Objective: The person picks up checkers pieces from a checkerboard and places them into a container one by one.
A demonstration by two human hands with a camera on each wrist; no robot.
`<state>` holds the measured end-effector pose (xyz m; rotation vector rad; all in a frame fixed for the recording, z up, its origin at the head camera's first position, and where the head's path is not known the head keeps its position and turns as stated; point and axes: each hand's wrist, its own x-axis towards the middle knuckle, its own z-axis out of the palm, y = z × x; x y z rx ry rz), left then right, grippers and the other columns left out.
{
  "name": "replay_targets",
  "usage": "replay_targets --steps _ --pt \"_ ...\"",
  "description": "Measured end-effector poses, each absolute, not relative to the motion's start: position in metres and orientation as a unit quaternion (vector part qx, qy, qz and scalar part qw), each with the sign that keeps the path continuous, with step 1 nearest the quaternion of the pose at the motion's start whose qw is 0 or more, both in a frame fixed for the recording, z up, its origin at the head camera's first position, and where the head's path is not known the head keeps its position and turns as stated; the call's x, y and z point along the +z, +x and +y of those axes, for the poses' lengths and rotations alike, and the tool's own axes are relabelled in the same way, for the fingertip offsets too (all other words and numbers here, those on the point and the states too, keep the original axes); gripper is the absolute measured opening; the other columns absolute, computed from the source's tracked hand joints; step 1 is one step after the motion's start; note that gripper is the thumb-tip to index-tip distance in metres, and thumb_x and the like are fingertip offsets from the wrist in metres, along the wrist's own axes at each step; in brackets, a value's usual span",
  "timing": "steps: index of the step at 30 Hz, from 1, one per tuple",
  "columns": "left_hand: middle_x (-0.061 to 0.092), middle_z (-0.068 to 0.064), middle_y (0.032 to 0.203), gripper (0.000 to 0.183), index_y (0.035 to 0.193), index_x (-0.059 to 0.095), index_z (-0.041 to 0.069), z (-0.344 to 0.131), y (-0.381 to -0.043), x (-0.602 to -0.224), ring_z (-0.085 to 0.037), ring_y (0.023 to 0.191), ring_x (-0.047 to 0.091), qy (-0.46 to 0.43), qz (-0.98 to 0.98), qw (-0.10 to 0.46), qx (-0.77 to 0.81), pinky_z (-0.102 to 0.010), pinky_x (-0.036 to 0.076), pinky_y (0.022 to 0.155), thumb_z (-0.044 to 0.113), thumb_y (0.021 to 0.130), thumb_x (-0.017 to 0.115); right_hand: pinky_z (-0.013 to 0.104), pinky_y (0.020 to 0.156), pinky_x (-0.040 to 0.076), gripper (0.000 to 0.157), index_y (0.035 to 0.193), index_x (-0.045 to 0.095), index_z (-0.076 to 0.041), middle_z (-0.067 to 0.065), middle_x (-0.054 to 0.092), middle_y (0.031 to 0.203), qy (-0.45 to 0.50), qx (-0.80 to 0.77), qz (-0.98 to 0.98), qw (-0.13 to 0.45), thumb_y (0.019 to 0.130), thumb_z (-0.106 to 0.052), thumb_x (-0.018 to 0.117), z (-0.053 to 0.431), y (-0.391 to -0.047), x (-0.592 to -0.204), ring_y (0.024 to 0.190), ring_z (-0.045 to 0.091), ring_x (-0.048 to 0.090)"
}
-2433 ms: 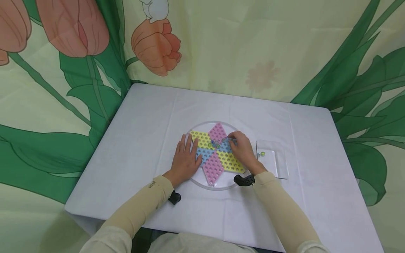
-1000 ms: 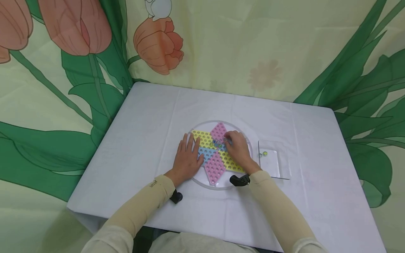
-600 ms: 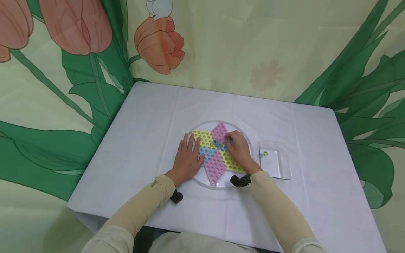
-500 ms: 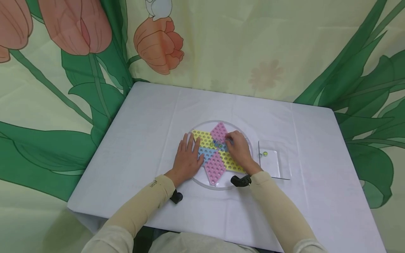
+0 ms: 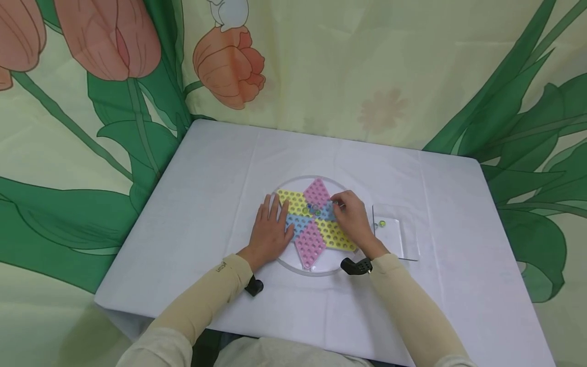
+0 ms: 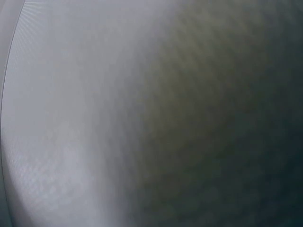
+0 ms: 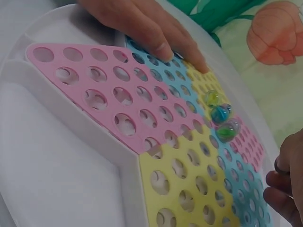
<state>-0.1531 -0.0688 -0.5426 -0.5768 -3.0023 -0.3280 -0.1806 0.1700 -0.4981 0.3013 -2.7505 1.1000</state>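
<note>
The left hand (image 5: 269, 229) lies flat, fingers straight, on the left edge of the round white star-patterned marble board with pink, yellow and blue holed panels (image 5: 316, 239); the right hand (image 5: 352, 220) hovers over the board's right side with fingers curled, seemingly pinching a small marble, though it is too small to be sure; three glass marbles (image 7: 220, 114) sit in holes at the centre; a clear square plastic tray (image 5: 403, 239) lies just right of the board; open white tablecloth (image 5: 220, 168) surrounds both.
</note>
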Motion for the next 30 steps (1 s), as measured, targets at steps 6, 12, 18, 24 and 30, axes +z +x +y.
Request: replay_targets --steps 6,12,18,24,30 --pt "0.014 -0.026 0.163 0.068 0.157 0.021 0.004 -0.070 -0.152 -0.540 -0.044 0.153 0.007 -0.186 -0.977 0.023 -0.101 -0.056 0.017 0.122 0.040 0.102 0.040 0.038 0.082 0.058 0.019 0.101 0.070 0.004 0.014 0.064 0.101 0.110 0.398 -0.903 0.118 0.088 0.006 0.056 0.175 -0.181 -0.495 0.093 0.025 0.065" --pt "0.016 -0.026 0.163 0.068 0.157 0.022 0.004 -0.070 -0.152 -0.539 -0.045 0.152 0.009 -0.189 -0.977 0.026 -0.098 -0.056 0.018 0.122 0.040 0.103 0.040 0.036 0.082 0.058 0.016 0.100 0.071 0.003 0.013 0.065 0.103 0.088 0.421 -0.896 0.113 0.089 0.002 0.060 0.179 -0.179 -0.488 0.094 0.025 0.066" --pt "0.017 -0.027 0.162 0.067 0.157 0.023 0.003 -0.070 -0.153 -0.543 -0.045 0.152 0.009 -0.193 -0.974 0.035 -0.112 -0.057 0.019 0.121 0.039 0.102 0.040 0.035 0.082 0.057 0.011 0.102 0.070 -0.001 0.012 0.067 0.104 0.076 0.421 -0.897 0.107 0.092 -0.004 0.066 0.184 -0.175 -0.482 0.094 0.023 0.066" --pt "0.016 -0.027 0.163 0.068 0.157 0.023 0.003 -0.071 -0.153 -0.542 -0.045 0.152 0.009 -0.189 -0.975 0.034 -0.107 -0.056 0.019 0.121 0.039 0.102 0.040 0.037 0.087 0.055 0.016 0.109 0.068 -0.001 0.013 0.068 0.109 0.058 0.418 -0.901 0.101 0.094 -0.005 0.064 0.188 -0.173 -0.479 0.096 0.024 0.066" --pt "0.015 -0.026 0.163 0.068 0.157 0.023 0.004 -0.071 -0.153 -0.543 -0.044 0.153 0.007 -0.187 -0.975 0.034 -0.118 -0.056 0.017 0.122 0.040 0.101 0.039 0.039 0.089 0.055 0.017 0.111 0.068 -0.003 0.012 0.069 0.111 0.040 0.417 -0.903 0.095 0.095 -0.007 0.063 0.191 -0.168 -0.472 0.097 0.023 0.066"
